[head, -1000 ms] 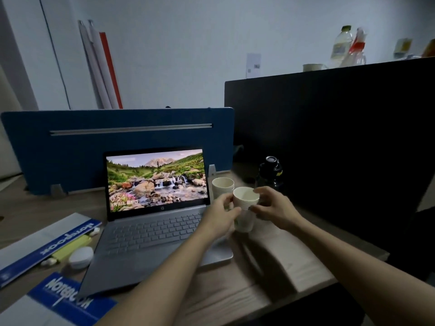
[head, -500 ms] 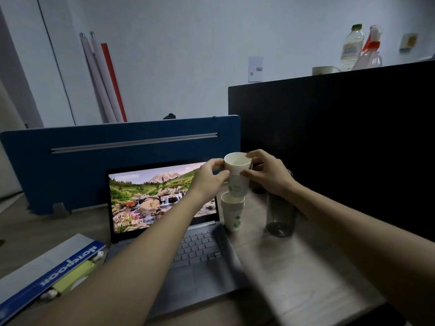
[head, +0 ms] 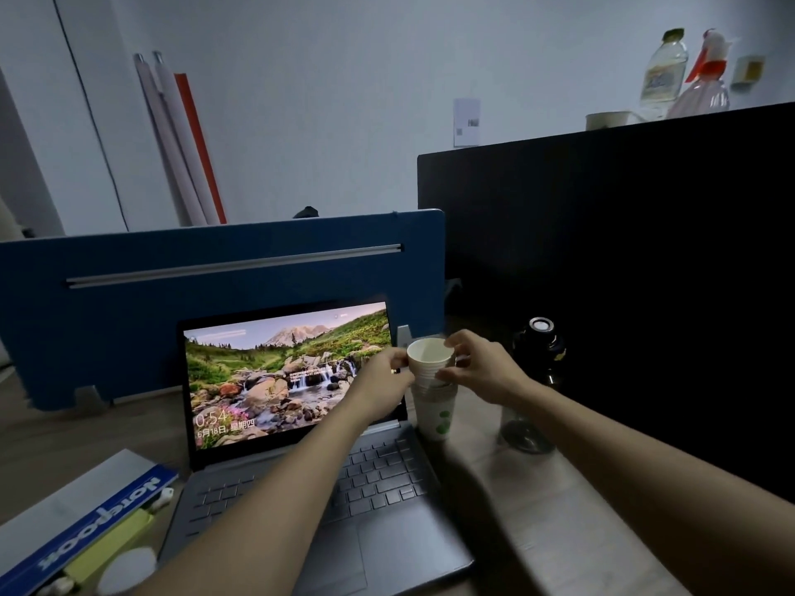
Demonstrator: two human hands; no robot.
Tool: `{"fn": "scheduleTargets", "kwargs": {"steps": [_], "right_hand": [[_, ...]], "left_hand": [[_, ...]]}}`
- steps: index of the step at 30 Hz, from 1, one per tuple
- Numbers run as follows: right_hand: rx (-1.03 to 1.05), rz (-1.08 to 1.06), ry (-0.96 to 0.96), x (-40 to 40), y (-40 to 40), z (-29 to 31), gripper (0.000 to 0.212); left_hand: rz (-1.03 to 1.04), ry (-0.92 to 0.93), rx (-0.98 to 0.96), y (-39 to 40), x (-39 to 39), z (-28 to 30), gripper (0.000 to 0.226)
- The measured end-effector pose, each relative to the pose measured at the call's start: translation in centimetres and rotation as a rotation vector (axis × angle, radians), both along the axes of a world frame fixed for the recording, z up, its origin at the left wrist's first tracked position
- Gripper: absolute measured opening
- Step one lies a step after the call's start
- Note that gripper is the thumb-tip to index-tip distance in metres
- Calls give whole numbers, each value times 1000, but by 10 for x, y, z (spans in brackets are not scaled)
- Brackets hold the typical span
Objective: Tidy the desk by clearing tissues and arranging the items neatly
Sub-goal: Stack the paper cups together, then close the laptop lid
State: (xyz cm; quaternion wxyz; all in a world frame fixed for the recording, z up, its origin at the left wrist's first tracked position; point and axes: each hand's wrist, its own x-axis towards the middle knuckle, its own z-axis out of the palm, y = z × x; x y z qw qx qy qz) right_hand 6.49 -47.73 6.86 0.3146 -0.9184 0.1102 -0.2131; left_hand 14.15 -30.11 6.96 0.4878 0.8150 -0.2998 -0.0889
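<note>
A stack of white paper cups (head: 434,406) with green dots stands on the wooden desk (head: 555,526), just right of the open laptop (head: 301,423). The upper cups sit nested in the bottom cup, rims showing. My left hand (head: 383,380) pinches the top cup's rim from the left. My right hand (head: 482,365) grips the same upper cups from the right, fingers curled over the rim. No tissues are visible.
A dark lidded bottle (head: 537,380) stands right of the cups against a black partition (head: 602,251). A blue divider (head: 172,294) runs behind the laptop. At lower left lie a notebook box (head: 81,522), a yellow item (head: 112,548), earbuds and a white case (head: 124,572).
Both hands carried the held cups from in front of the laptop over to the standing cup and lowered them into it, forming one stack.
</note>
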Motion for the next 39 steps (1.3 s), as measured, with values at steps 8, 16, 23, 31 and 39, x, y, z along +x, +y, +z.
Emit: {"fn": "scheduleTargets", "kwargs": {"steps": [8, 16, 23, 31, 39], "right_hand": [[24, 4, 41, -3, 0, -10, 52], [-61, 0, -27, -10, 22, 17, 62], [-90, 63, -90, -7, 62, 35, 59], [-125, 170, -75, 11, 118, 37, 54], [-170, 267, -40, 27, 153, 30, 55]], "left_hand": [[-22, 12, 34, 1, 3, -17, 44], [4, -60, 79, 39, -3, 6, 48], [105, -114, 82, 115, 0, 32, 44], [232, -132, 95, 204, 4, 44, 36], [353, -127, 136, 264, 15, 36, 39]]}}
